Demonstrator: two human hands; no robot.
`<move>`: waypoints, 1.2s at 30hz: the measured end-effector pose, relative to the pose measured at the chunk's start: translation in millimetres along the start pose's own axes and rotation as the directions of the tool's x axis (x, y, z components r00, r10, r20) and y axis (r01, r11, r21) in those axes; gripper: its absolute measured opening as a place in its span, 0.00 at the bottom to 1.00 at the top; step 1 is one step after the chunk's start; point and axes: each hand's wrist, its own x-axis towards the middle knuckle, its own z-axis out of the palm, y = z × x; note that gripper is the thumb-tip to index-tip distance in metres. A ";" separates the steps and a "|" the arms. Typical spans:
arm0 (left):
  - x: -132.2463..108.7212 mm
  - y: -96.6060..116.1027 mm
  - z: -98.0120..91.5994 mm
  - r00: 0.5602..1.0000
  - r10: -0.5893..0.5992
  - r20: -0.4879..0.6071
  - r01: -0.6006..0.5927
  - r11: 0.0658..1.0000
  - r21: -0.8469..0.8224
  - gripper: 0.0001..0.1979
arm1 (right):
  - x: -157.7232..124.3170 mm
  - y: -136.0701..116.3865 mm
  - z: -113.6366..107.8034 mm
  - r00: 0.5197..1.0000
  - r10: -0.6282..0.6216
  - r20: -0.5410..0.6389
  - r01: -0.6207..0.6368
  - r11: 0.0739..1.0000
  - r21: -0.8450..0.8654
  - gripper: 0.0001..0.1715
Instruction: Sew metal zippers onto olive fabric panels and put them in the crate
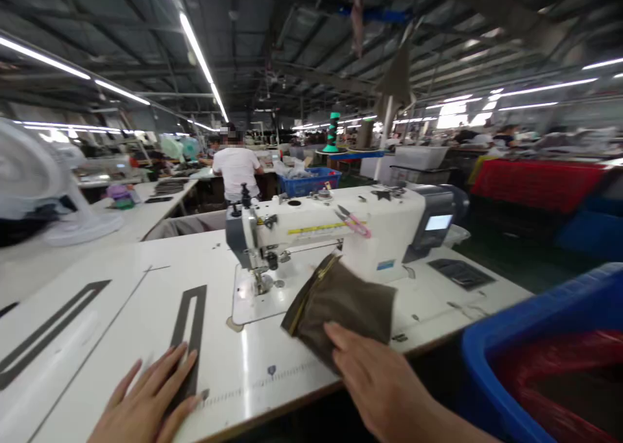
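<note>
My left hand (150, 394) lies with fingers spread on the white table, its fingertips over the lower end of a dark U-shaped strip (195, 313). In my right hand (370, 375) is a dark brown fabric piece with a zipper (350, 297), gripped at its lower edge; the thumb is hidden. A yellowish zipper runs along its left side. Directly behind the fabric stands a white sewing machine (384, 248), and its needle and presser foot (261, 281) are left of the piece. Pink-handled scissors (354, 222) rest against the machine's arm.
Another long dark strip (53, 329) lies at the far left of the table. A blue bin (491, 349) with red plastic inside stands at the right. At the left is a white fan (73, 203). A person in a white shirt (237, 167) stands beyond the machine.
</note>
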 end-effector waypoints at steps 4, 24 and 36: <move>-6.0 4.8 -22.4 0.995 0.057 0.076 -0.055 0.998 -0.022 0.25 | 10.5 -21.8 34.0 0.960 -0.164 0.226 0.090 0.947 0.309 0.24; 117.5 83.2 -22.9 0.739 0.670 -0.071 -0.641 0.667 -0.379 0.10 | 40.7 31.3 71.2 0.729 0.545 0.414 -0.685 0.581 0.439 0.09; 111.0 134.5 -46.8 0.926 -0.103 0.365 0.376 0.129 -0.918 0.06 | 41.6 33.3 19.7 0.705 0.709 -0.010 -0.638 0.641 0.427 0.16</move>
